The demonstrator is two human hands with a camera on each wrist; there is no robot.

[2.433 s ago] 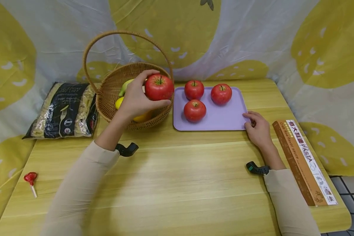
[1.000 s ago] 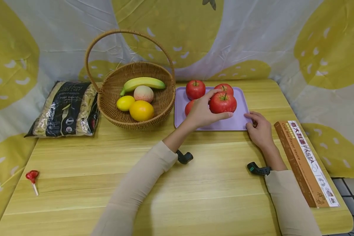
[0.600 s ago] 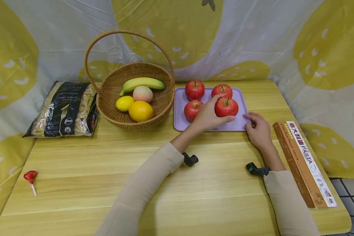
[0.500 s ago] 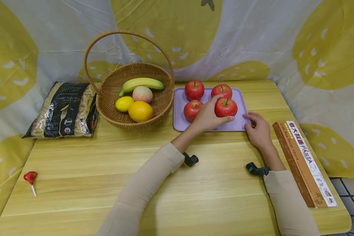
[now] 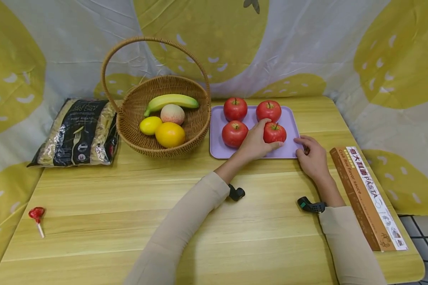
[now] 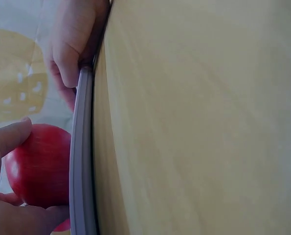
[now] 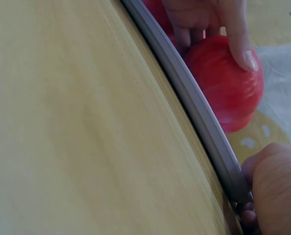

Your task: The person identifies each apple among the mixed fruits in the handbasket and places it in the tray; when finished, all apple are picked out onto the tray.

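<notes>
My left hand [image 5: 255,141] holds a red apple [image 5: 275,133] at the front right of a lilac tray [image 5: 271,152]. Thumb and fingers lie on either side of the fruit, and in the left wrist view the apple [image 6: 40,166] meets the tray's rim line. Three more red apples sit on the tray: one at back left [image 5: 235,109], one at back right [image 5: 268,111], and one at front left [image 5: 234,133], partly behind my left hand. My right hand [image 5: 313,156] pinches the tray's right edge; the right wrist view shows fingertips under the rim [image 7: 235,183].
Left of the tray stands a wicker basket [image 5: 128,136] with a tall handle, holding a banana [image 5: 172,101], peach [image 5: 172,114], lemon [image 5: 150,125] and orange [image 5: 170,134]. A pasta bag [image 5: 80,132], lollipop [image 5: 37,215] and long pasta box [image 5: 369,198] also lie on the wooden table [image 5: 199,221].
My left hand has carried the apple rightward from over the basket to the tray and lowered it at the front right. My right hand has stayed at the tray's edge.
</notes>
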